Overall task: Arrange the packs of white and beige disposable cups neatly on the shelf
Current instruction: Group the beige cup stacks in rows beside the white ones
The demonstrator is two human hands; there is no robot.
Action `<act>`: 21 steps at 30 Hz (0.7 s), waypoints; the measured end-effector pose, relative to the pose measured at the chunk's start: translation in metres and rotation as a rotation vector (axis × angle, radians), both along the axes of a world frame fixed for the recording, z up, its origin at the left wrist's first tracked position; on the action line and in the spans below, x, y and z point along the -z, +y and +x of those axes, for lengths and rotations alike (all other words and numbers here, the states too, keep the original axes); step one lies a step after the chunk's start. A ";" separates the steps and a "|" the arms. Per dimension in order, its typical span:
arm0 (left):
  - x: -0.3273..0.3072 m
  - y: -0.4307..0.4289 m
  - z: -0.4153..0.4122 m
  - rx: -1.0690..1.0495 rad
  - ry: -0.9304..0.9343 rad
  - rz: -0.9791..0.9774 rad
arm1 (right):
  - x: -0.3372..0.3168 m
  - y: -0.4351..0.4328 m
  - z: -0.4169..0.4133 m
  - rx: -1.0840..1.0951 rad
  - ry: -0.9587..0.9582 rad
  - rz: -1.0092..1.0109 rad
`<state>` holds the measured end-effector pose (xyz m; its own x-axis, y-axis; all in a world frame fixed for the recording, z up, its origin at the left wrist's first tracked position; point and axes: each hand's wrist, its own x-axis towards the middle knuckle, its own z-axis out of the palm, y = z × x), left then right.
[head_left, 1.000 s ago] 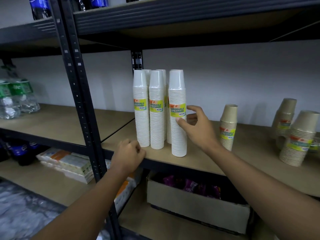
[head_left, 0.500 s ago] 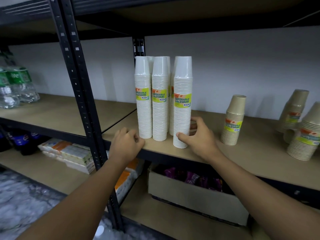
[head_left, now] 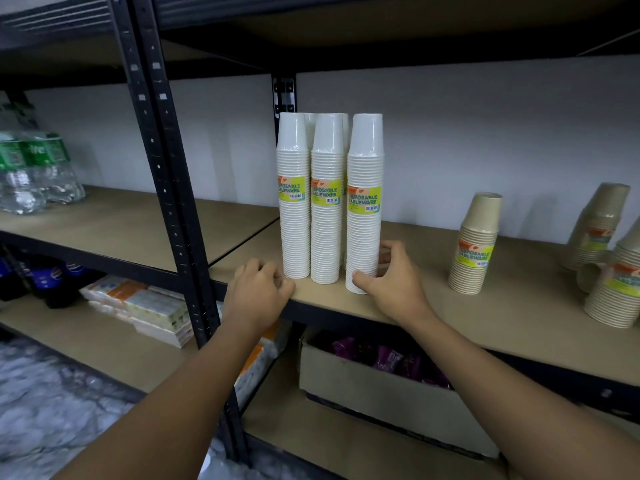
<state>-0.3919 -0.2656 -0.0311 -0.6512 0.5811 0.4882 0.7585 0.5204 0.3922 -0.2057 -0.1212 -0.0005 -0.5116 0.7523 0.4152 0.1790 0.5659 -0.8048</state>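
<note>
Tall packs of white cups [head_left: 327,216] are seen stood upright in a tight cluster at centre frame on the tan shelf [head_left: 519,320]; shorter packs of beige cups [head_left: 474,247] are scattered at right.

Three front packs [head_left: 325,220] are standing in a row at the left end of your shelf [head_left: 519,317], rear packs [head_left: 309,122] standing just behind. Your left grip [head_left: 258,292] is resting on the shelf edge left of the row; your right grip [head_left: 394,282] is curling round the base of the rightmost pack [head_left: 364,230]. A lone pack [head_left: 476,247] is standing well right, far packs [head_left: 613,275] beyond it, a box [head_left: 381,407] sitting below.
</note>
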 end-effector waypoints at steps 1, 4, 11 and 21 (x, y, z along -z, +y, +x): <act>0.000 0.000 0.000 -0.002 0.003 -0.004 | 0.001 0.001 -0.001 0.000 -0.004 -0.001; -0.002 0.000 -0.001 0.004 -0.012 -0.012 | 0.000 0.003 -0.005 0.002 -0.017 -0.002; -0.003 0.000 0.001 0.006 -0.035 -0.008 | 0.006 0.003 -0.011 0.031 -0.001 -0.018; -0.003 -0.002 0.002 0.009 -0.048 -0.006 | 0.007 0.006 -0.010 0.022 -0.015 0.006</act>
<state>-0.3896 -0.2672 -0.0277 -0.6684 0.5897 0.4534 0.7436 0.5160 0.4252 -0.2160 -0.1156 -0.0079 -0.5013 0.7609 0.4120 0.2037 0.5665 -0.7985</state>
